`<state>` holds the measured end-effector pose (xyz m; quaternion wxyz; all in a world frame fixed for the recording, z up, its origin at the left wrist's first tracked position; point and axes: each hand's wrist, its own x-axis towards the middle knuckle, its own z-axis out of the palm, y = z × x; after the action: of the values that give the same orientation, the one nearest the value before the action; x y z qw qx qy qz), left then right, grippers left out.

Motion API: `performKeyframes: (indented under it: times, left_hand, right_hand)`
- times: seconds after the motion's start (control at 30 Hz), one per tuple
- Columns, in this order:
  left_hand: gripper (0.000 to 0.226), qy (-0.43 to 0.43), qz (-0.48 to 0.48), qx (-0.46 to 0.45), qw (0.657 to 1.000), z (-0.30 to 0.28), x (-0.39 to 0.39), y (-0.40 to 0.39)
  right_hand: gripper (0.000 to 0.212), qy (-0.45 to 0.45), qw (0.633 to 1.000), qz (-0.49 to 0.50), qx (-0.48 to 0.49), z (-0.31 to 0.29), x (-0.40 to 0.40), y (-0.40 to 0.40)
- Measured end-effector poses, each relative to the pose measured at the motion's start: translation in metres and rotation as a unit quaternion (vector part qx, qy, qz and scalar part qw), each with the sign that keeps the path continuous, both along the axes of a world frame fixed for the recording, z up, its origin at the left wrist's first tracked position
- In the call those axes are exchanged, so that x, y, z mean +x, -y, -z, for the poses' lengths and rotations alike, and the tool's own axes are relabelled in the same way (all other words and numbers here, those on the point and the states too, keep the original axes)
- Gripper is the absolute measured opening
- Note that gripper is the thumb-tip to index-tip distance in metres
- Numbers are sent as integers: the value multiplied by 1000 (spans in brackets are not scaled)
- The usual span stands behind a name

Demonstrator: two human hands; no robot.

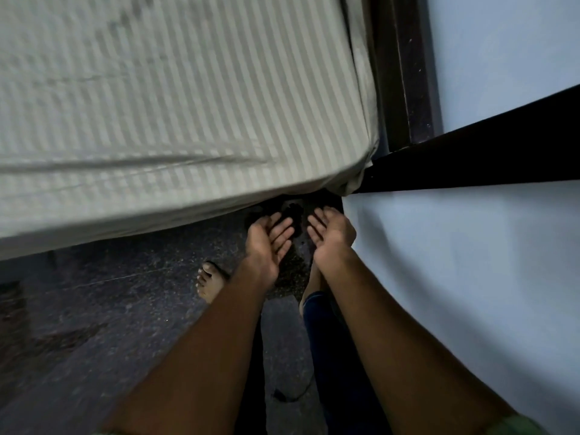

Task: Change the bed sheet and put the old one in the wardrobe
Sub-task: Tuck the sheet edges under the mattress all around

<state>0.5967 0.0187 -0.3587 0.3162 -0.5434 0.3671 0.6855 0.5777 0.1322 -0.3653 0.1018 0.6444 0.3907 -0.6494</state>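
A pale striped bed sheet (163, 98) covers the mattress, which fills the upper left of the view. Its corner (354, 171) hangs down beside a dark bed frame. My left hand (266, 243) is held palm up just below the mattress edge near that corner, fingers straight and empty. Beside it my right hand (329, 233) is also palm up with relaxed fingers, holding nothing. Both hands are close to the sheet's lower edge but apart from it.
A pale blue wall (470, 277) runs along the right, crossed by a dark band (470, 161). The dark wooden bed frame (405, 73) stands at the head of the mattress. A dark speckled floor (110, 309) lies below, with my bare foot (210, 282) on it.
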Motion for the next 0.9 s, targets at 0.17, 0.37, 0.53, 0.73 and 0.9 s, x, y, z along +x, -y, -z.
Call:
performKeyframes:
  times: [0.17, 0.37, 0.53, 0.73, 0.9]
  left_hand:
    - [23, -30, 57, -61, 996, 2, -12, -4]
    - [21, -158, 137, -173, 962, 0, -11, -15]
    - [29, -371, 364, -316, 794, -34, -17, -13]
    - [16, -562, 423, -461, 542, -79, -36, -19]
    - [18, -585, 423, -467, 510, -91, -65, -28]
  right_hand:
    - [16, -45, 993, 24, 102, -17, -36, 9]
    - [21, -36, 984, 137, 107, -19, -46, 8]
    - [29, 4, 991, 99, 92, -23, -55, 4]
    - [26, -17, 982, 50, 182, -49, -36, 2]
    - [74, -252, 967, -1, 43, -44, -8, 14]
